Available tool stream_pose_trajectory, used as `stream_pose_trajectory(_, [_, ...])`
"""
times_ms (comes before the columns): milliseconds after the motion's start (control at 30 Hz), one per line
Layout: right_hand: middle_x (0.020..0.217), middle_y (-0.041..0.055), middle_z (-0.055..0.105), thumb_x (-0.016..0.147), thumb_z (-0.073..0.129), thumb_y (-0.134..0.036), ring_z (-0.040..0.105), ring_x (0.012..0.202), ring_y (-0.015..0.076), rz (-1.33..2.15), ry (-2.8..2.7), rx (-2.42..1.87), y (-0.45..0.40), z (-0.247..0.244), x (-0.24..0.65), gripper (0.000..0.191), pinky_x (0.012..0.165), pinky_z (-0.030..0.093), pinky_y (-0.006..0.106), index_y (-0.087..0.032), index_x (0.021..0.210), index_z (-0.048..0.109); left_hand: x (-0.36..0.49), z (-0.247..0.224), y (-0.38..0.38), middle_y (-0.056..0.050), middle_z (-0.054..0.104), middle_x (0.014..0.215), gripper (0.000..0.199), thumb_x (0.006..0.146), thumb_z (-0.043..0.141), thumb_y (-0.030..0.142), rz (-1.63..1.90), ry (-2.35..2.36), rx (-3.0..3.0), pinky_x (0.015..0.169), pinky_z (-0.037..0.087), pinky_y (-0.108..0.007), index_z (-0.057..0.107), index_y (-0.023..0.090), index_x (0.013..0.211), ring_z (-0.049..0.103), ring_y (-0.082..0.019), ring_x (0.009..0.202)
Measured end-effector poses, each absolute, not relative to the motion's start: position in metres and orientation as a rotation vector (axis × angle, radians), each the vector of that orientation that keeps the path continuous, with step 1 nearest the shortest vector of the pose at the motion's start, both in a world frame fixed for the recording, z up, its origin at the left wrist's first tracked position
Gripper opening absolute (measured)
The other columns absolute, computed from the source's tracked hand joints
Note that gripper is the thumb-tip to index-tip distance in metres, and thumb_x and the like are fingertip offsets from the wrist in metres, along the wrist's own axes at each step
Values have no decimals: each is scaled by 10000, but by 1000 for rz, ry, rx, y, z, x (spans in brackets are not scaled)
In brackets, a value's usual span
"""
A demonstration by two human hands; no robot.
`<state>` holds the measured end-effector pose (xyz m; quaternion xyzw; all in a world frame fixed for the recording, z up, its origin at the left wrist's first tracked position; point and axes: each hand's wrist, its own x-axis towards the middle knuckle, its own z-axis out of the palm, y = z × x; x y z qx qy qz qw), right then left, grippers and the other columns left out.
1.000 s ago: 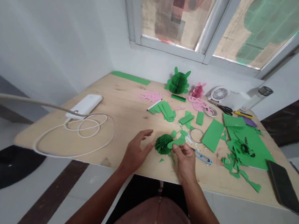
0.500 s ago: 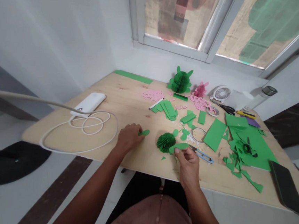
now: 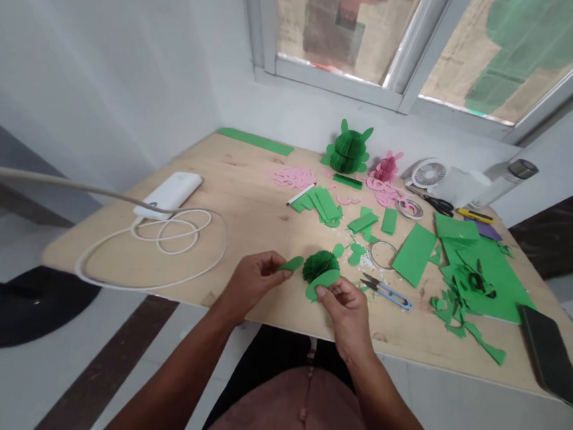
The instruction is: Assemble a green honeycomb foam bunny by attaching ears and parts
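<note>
Pleated green paper ball (image 3: pixel 318 263) on the wooden surface (image 3: pixel 248 198), just below the centre of the frame.
At its left, the left hand (image 3: pixel 252 279) has its fingers closed on one end of an oval green cutout (image 3: pixel 291 264), held just short of the ball; at its right, the right hand (image 3: pixel 351 309) pinches a curved green cutout (image 3: pixel 321 284) between thumb and fingers, overlapping the ball's front, though whether they touch cannot be told. Blue thread snips (image 3: pixel 390 295) lie beside the right hand; a green paper figure (image 3: pixel 348 152) stands at upper centre.
</note>
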<state>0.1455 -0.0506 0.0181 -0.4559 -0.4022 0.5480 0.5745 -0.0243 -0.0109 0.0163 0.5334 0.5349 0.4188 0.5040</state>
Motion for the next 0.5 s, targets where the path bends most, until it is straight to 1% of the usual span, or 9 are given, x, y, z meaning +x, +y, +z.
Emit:
stream_pose_trajectory(67, [605,-31,591,681,749,-309,498,583,115,1297,-973,-1055,-51,21,143,140,584,422,238,-202,677,659,-15,23,-22,18,639,643,163,639,722,320,1026,1157,1137,628,413,-245,659,171,662,549,-126,628])
stream_pose_trajectory(167, [640,-29,605,703,732,-315,522,613,121,1302,-1007,-1039,-52,23,141,137,615,439,241,-208,755,664,-3,31,-32,13,650,634,136,620,733,299,1024,1088,1037,608,409,-235,693,171,646,533,-117,611])
stream_pose_trajectory(300, [637,-22,594,733,699,-314,525,627,127,1232,-1113,-1091,-54,20,144,132,623,432,245,-193,739,646,4,34,-37,3,641,621,144,666,680,311,1029,1128,1035,542,379,-229,730,176,669,487,-112,574])
stream_pose_trajectory(500, [636,-19,572,755,665,-300,490,607,122,1194,-1189,-1159,-55,15,149,113,579,395,239,-188,750,651,6,35,-42,-24,635,664,206,732,606,329,1010,1130,1142,547,399,-240,740,176,701,491,-128,604])
